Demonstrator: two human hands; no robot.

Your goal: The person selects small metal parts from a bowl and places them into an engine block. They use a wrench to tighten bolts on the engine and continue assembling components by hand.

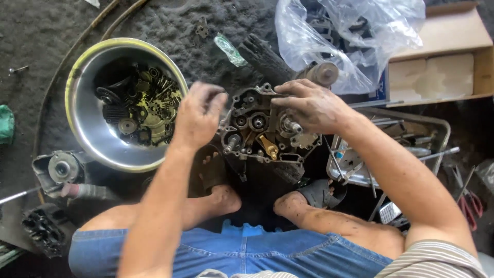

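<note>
At the far left a green cloth (pixel 6 123) lies at the edge of the floor. Below it sit a grey motor part (pixel 62 169) with a round hole and a black block (pixel 43 230) full of holes. A thin rod (pixel 18 195) pokes in beside them.

Next comes a big shiny bowl (pixel 85 131) with a yellow rim. It is full of dark, oily gears and small parts.

The left hand (pixel 198 121) hangs just past the bowl, right beside the left side of the engine case. Its fingers are bent and pinched close together. I cannot tell if they hold some small thing.

The engine case (pixel 260 134) lies on the dark floor in the middle, between the two hands and just above the person's bare feet. It has round holes, shafts and a gold piece inside.

The right hand (pixel 311 105) lies flat on the top right of the engine case. Its fingers are spread a bit and press down on the case edge.

Above that hand is a clear bag (pixel 350 36) with parts in it. To the right is an open box (pixel 453 56). Below the box sits a metal tray (pixel 442 128) with tools. Red pliers (pixel 471 203) lie at the far right.
</note>
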